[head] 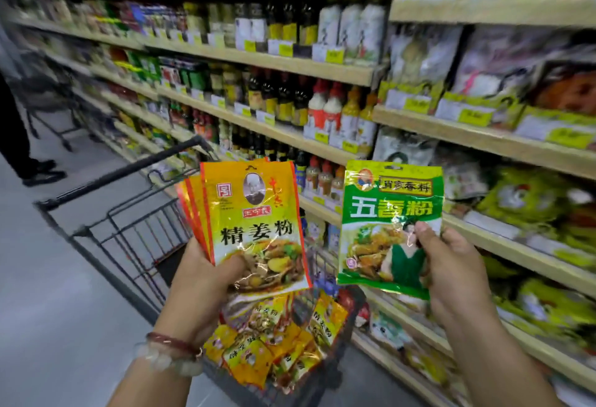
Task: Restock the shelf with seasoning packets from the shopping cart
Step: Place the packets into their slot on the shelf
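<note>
My left hand (206, 277) grips a fanned stack of yellow-orange seasoning packets (254, 213) by their lower edge, held upright above the shopping cart (106, 232). A single green seasoning packet (383, 210) stands upright in my right hand (451, 264), pinched at its lower right side with the thumb on its front. Below both hands, several more yellow packets (274, 345) lie heaped in the cart's basket. The wooden shelf (503, 139) with bagged seasonings rises to the right of the green packet.
Shelves of dark sauce bottles (283, 97) run along the aisle at the centre and left. Green and yellow bagged goods (532, 200) fill the lower right shelves. A person's dark leg and shoe (35, 171) stand at the far left beside another cart. Grey floor lies left of the cart.
</note>
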